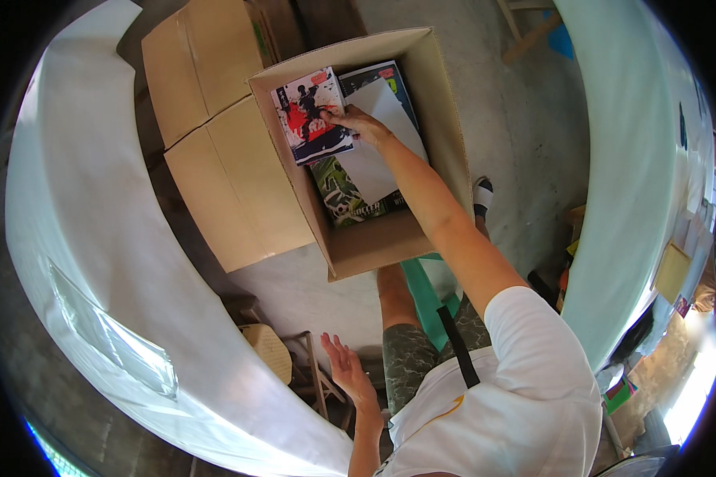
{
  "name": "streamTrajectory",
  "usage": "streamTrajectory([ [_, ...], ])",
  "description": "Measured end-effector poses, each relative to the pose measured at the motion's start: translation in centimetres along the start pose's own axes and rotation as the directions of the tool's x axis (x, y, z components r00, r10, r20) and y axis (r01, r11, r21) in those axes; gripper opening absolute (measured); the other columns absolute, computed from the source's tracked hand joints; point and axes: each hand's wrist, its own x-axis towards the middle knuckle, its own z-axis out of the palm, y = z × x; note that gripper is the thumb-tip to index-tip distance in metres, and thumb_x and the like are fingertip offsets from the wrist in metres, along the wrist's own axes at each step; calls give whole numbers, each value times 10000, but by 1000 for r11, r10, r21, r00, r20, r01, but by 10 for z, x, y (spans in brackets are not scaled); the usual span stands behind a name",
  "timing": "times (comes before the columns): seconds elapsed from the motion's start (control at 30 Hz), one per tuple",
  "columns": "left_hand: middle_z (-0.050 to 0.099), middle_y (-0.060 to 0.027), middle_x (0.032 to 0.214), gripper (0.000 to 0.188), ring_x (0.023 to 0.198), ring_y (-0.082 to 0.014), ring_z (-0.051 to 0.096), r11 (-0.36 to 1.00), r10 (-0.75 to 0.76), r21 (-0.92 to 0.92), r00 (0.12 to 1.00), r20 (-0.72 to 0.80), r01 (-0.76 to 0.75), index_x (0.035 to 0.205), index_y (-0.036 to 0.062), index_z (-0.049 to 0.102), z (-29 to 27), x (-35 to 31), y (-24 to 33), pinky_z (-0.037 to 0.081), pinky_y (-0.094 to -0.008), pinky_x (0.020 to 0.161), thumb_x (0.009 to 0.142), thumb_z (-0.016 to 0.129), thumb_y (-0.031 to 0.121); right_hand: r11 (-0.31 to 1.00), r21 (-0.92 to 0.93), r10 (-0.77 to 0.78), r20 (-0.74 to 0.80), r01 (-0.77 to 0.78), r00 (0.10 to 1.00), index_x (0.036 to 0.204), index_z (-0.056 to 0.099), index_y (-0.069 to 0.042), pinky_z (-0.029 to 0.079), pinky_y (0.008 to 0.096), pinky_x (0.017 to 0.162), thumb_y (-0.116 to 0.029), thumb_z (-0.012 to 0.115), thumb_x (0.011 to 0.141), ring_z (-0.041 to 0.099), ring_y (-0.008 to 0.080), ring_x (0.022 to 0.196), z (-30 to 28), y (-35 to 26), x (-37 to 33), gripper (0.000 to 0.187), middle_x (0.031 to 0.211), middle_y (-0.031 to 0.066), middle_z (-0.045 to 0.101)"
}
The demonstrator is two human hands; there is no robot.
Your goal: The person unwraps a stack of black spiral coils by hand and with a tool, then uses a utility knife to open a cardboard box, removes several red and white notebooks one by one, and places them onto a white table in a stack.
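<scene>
Inside an open cardboard box [449,119], my right hand [364,126] grips the right edge of a thick printed packet [302,99]. Its cover carries a dark figure with red splashes on white; whether it is one book or a stack, I cannot tell. My thumb lies on the cover, and my other fingers are partly hidden. Beneath are a blank white sheet [378,171], a green-and-black printed item [340,199] and a dark printed item [394,75] at the far end. My left hand [348,372] hangs apart from the box, fingers extended, holding nothing.
Closed cardboard boxes [231,175] stand left of the open one. A long white-covered table [95,238] curves along the left, and a pale-covered table [612,159] along the right. A wooden chair [268,350] is near my left hand. A green strip [428,306] hangs by my legs.
</scene>
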Motion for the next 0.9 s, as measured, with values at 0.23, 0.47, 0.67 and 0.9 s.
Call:
streamTrajectory([
  [0.23,222,-125,1503,628,1354,-286,281,1000,22,-11,999,37,-22,1447,28,209,6,1,0,270,-337,1058,900,517,42,950,-303,30,-161,-78,986,1065,587,74,487,325,781,-542,805,572,633,237,899,-12,26,46,818,975,170,653],
  [0.47,227,-112,1503,614,1355,-284,281,1000,22,20,999,39,-22,1442,17,212,6,2,-3,265,-342,1065,907,511,44,887,-429,55,-273,-173,960,1114,581,36,491,344,846,-586,782,561,532,300,1094,-2,20,37,857,1163,244,508],
  [0.67,234,-117,1499,563,1366,-305,255,999,22,41,1000,18,-22,1434,5,220,5,5,4,224,-415,1097,912,427,-23,999,-31,19,-415,-35,909,1097,584,8,510,351,852,-397,845,563,533,291,1077,22,3,16,720,1148,222,509],
  [0.9,256,-104,1490,575,1366,-265,260,996,82,21,988,134,-85,1423,-3,256,33,11,32,236,-359,1090,913,514,62,975,222,17,-143,15,990,1042,599,8,531,318,764,-198,818,642,647,185,842,-11,-20,4,501,944,85,665],
])
